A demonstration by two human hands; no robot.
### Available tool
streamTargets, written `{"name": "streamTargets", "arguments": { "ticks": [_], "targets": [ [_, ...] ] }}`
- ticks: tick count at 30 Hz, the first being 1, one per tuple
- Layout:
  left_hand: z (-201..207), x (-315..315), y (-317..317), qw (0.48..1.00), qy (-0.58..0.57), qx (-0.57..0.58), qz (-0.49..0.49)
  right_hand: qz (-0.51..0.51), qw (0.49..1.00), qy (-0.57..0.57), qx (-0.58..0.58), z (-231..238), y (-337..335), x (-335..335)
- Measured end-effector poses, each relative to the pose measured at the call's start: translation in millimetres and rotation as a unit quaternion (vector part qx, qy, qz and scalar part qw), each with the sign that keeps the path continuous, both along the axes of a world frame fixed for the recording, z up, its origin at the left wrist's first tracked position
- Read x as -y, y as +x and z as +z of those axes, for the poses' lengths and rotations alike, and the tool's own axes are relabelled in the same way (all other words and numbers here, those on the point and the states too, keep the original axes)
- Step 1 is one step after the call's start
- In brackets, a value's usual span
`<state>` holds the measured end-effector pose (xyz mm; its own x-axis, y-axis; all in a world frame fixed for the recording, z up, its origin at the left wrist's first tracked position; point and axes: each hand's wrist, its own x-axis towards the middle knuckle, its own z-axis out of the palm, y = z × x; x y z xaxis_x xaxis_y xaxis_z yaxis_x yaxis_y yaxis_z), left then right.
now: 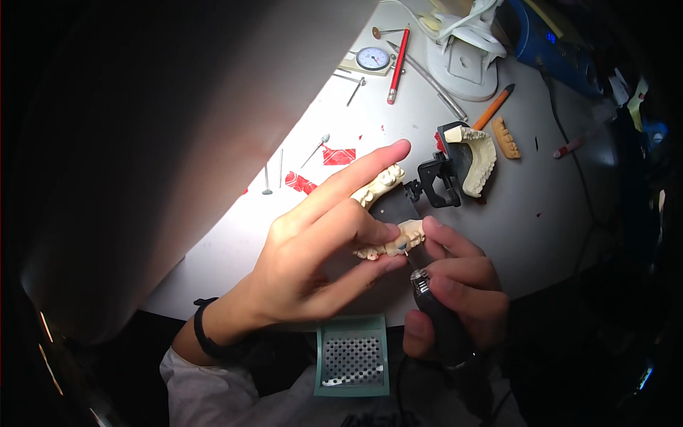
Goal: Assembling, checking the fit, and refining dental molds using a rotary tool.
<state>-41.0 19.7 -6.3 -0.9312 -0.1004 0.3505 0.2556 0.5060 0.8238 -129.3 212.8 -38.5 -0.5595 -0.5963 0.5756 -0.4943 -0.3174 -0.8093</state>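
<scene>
My left hand (302, 252) pinches a beige dental cast (411, 233) between thumb and fingers, its index finger stretched out past a cream row of cast teeth (380, 185). A small blue-green spot shows on the pinched cast. In my right hand (466, 285) is a dark rotary handpiece (445, 324); its slim tip meets or nearly meets the cast beside the spot. A right fingertip also rests at the cast's edge. Just beyond lies a black hinged articulator (439, 179) bearing a cream arch cast (484, 162). How the cast near my left hand joins it is partly hidden.
A large grey blurred shape (163, 128) covers the upper left. Farther back are a dial gauge (373, 59), a red pencil (399, 65), a metal instrument (435, 84) and a white stand (469, 71). Red sheet scraps (339, 156) and burs lie left; a green perforated tray (321, 356) sits below my hands.
</scene>
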Motion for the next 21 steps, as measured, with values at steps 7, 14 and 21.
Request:
{"name": "streamTargets", "arguments": {
  "ticks": [7, 14, 21],
  "targets": [
    [3.1, 0.9, 3.7, 1.0, 0.0, -0.005, 0.014, -0.011, 1.0, 0.002, -0.008, 2.3, 5.7, 3.8],
    [-6.8, -3.8, 0.6, 0.999, -0.014, -0.017, 0.025, -0.01, 0.999, 0.013, -0.043, -4.7, -1.8, 0.5],
    [8.5, 1.0, 0.7, 1.0, 0.0, -0.006, 0.022, -0.006, 1.0, 0.023, -0.016, 7.0, 1.2, 2.5]
  ]
}}
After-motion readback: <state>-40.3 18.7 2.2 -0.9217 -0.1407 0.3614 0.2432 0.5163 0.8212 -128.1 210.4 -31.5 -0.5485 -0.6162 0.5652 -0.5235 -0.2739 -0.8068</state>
